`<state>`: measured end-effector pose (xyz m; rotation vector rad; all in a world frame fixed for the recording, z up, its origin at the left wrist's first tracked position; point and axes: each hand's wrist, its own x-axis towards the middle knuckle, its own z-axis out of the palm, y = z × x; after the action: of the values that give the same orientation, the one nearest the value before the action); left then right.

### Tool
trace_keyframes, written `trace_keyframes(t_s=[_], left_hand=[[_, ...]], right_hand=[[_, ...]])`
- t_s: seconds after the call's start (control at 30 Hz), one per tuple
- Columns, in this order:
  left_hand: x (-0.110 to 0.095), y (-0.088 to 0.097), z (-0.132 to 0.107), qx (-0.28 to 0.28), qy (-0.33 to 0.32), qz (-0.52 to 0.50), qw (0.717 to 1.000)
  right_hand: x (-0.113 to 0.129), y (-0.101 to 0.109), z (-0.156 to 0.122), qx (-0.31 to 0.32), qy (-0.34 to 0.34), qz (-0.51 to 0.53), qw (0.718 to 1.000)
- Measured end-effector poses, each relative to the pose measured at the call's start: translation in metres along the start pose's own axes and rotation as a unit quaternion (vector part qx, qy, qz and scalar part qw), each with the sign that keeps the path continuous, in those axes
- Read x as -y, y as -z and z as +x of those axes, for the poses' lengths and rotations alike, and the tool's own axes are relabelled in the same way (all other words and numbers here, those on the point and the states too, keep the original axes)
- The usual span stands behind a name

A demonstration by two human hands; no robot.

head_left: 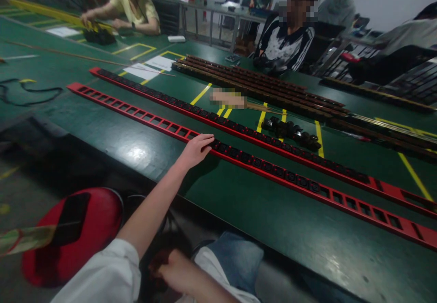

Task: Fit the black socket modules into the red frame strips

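My left hand (199,149) lies across the nearer long red frame (164,127). Its fingers are stretched out with the thumb slightly apart, and the tips touch the frame where its filled slots begin. Black square pieces (257,162) sit in the middle slots to the right of the hand. Slots left of it, and those near the right end, are bare openings. Low by my lap, my right hand (172,270) is dark and smeared. Whether it holds anything is hidden. Behind runs a second red frame (235,130), lined with black squares for most of its length.
A cluster of dark glossy parts (292,132) lies beyond the frames, near a blurred-out tan object (228,98). Long dark strips (259,82) are stacked farther back. A red stool (75,234) bearing a dark flat object stands left. Several people sit around the green table (239,198).
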<state>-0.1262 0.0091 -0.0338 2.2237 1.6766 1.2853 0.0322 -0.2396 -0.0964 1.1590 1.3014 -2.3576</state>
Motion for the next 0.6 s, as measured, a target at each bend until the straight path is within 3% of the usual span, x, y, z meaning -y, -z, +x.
trace_keyframes(t_s=[0.37, 0.6], left_hand=[[-0.0040, -0.0012, 0.0041, -0.007, -0.026, 0.031, 0.999], [-0.0007, -0.0024, 0.0054, 0.041, -0.005, 0.063, 0.997]], right_hand=[[-0.0003, 0.0011, 0.0017, 0.003, 0.021, 0.010, 1.000], [-0.0034, -0.0003, 0.0043, 0.012, 0.017, 0.018, 1.000]])
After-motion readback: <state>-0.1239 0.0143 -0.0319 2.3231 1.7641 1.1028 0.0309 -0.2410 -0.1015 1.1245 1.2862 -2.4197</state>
